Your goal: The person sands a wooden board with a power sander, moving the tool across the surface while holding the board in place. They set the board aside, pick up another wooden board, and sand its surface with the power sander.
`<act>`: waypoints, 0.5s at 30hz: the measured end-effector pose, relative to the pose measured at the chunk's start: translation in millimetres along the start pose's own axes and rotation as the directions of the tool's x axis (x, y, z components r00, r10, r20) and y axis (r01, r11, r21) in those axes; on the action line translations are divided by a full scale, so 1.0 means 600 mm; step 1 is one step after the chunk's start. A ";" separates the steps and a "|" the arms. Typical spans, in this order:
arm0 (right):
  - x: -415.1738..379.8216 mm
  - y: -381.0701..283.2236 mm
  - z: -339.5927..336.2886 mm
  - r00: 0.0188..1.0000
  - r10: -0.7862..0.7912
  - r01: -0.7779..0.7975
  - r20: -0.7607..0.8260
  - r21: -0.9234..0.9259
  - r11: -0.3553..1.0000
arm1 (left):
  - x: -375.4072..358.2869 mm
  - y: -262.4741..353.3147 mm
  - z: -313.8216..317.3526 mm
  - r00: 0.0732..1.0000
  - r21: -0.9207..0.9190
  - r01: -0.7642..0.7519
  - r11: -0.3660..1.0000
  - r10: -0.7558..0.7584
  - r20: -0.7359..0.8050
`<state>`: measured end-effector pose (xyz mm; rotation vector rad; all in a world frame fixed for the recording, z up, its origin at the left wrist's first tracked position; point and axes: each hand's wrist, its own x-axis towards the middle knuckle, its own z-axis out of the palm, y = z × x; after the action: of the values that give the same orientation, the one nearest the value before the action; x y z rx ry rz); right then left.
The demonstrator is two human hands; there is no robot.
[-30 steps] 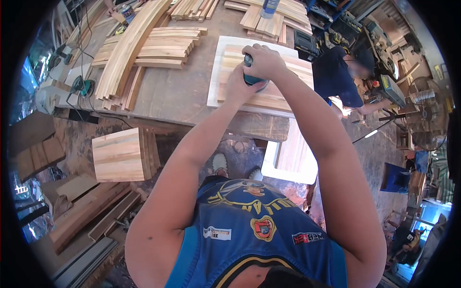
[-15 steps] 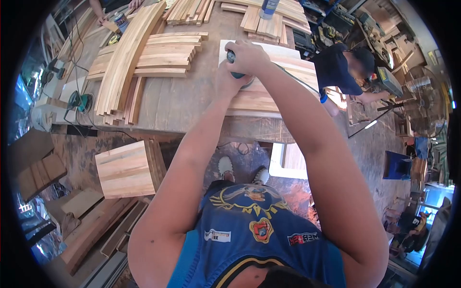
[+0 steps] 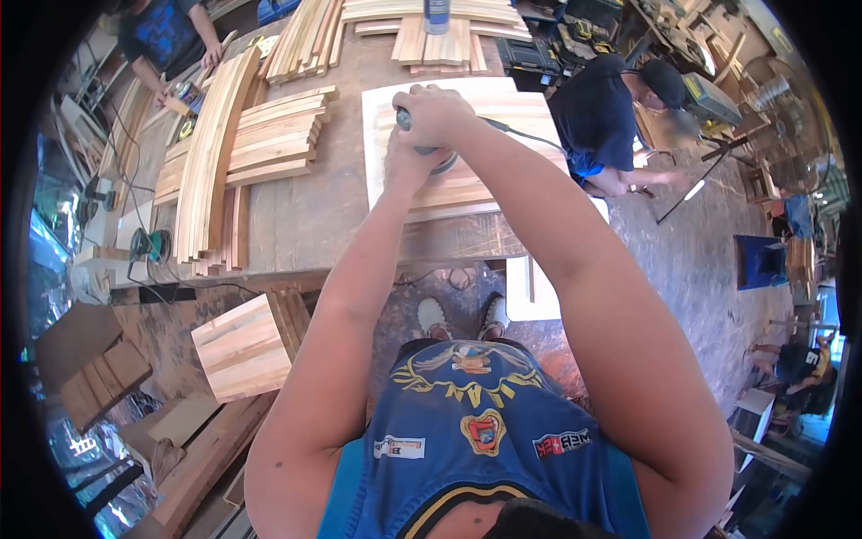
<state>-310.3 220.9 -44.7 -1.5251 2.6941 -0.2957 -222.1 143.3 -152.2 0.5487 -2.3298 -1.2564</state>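
A corded sander rests on a pale wooden panel at the near side of the workbench. My right hand is wrapped over the top of the sander. Lower down, my left hand is closed around its near side. Most of the sander's body is hidden by my fingers; part of its round base shows beside my left hand. A dark cord runs off to the right from it.
Stacked wooden strips lie left on the workbench. A blue can stands at the back. Another green sander sits at the left edge. One co-worker bends down at right; another person works at upper left.
The view has shifted, showing more of the person at upper left. The sander, with both my hands on it, sits slightly further in from the panel's left edge.
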 end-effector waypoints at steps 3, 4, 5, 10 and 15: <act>-0.022 0.033 -0.013 1.000 0.017 -0.017 0.004 0.001 1.000 | 0.000 0.020 0.036 0.999 -0.133 -0.004 0.991 0.011 0.052; -0.029 0.042 -0.019 0.999 0.031 -0.030 0.035 -0.019 0.999 | 0.001 0.024 0.052 0.999 -0.110 -0.037 0.993 0.041 0.035; -0.038 0.054 -0.024 0.997 0.045 -0.042 0.070 -0.037 0.998 | 0.000 0.028 0.068 0.998 -0.086 -0.065 0.994 0.067 0.018; -0.074 0.124 -0.034 0.997 0.057 -0.056 0.052 -0.022 0.998 | 0.003 0.046 0.139 0.995 -0.038 -0.076 0.996 0.078 0.062; -0.108 0.193 -0.040 0.998 0.054 -0.053 0.012 -0.012 0.999 | -0.022 0.101 0.157 0.986 0.125 0.073 0.990 -0.090 0.138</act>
<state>-377.6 337.8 -46.4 -1.4499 2.7266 -0.2691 -271.2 245.2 -149.6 0.6174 -2.5389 -1.2362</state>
